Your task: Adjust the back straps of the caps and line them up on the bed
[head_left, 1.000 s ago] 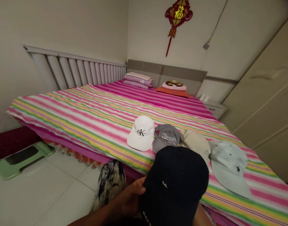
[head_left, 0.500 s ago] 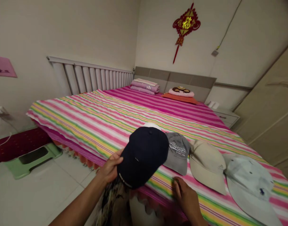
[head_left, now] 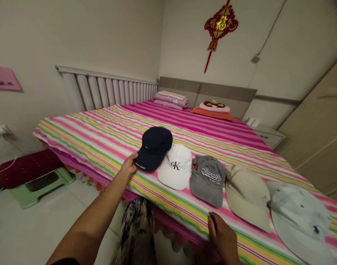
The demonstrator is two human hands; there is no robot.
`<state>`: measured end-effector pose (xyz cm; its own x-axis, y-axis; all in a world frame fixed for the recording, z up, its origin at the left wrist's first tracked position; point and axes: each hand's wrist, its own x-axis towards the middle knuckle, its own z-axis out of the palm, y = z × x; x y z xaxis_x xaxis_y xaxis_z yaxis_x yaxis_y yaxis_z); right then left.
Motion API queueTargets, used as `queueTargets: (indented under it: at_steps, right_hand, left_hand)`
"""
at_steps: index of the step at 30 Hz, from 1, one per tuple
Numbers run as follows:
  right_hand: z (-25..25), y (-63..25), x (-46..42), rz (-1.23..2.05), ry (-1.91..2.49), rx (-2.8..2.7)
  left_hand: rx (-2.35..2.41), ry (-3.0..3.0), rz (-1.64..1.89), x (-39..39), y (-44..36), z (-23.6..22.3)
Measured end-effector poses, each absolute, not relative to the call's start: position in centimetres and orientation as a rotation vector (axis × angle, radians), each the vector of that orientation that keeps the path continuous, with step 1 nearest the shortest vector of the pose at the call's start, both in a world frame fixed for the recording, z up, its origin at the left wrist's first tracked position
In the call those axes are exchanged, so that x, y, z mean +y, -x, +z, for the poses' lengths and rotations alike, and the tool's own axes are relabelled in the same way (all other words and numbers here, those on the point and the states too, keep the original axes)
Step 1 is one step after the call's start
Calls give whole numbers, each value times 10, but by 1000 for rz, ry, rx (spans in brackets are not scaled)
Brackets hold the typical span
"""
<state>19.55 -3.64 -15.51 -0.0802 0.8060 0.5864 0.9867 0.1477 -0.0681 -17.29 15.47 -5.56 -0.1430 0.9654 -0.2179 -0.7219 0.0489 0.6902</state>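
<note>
My left hand (head_left: 130, 164) pinches the brim edge of a navy baseball cap (head_left: 156, 141) with small white lettering. This cap is at the left end of a row on the bed, its side touching or just overlapping a white baseball cap (head_left: 179, 162) marked "CK". Rightward follow a grey cap (head_left: 208, 176) reading "Always", a beige cap (head_left: 247, 195) and a pale blue cap (head_left: 298, 213) with a small dark logo. My right hand (head_left: 223, 233) rests near the bed's front edge below the grey cap, fingers curled in and nothing visible in them.
A striped sheet covers the bed (head_left: 96, 136). Folded purple bedding (head_left: 171, 101) and a pink folded item (head_left: 214, 106) lie by the headboard (head_left: 207, 92). At left stand a radiator (head_left: 107, 86) and a green stool (head_left: 44, 187); a white nightstand (head_left: 270, 138) is at right.
My left hand has carried the navy cap away and left, lowering it to the bed beside the white cap, which now shows fully. My right hand has hardly moved.
</note>
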Motion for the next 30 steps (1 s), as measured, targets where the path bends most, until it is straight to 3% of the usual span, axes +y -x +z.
queueTargets:
  at_steps: [6,22,26,30]
  right_hand:
    - [-158,-197,-36,-511,1682,-1944]
    - [-158,-194,-37,-399,1776,-1886]
    - [-143,-189,-40,-87,1815,-1757]
    - [-119,-167,-36,742,1613,-1291]
  left_hand:
    - [1040,-228,1666,162,171,-92]
    - [1349,-479,1608,155,174,-89]
    - [1470,-646,1612,154,183,-84]
    - [1545,-766,1703,147,183,-79]
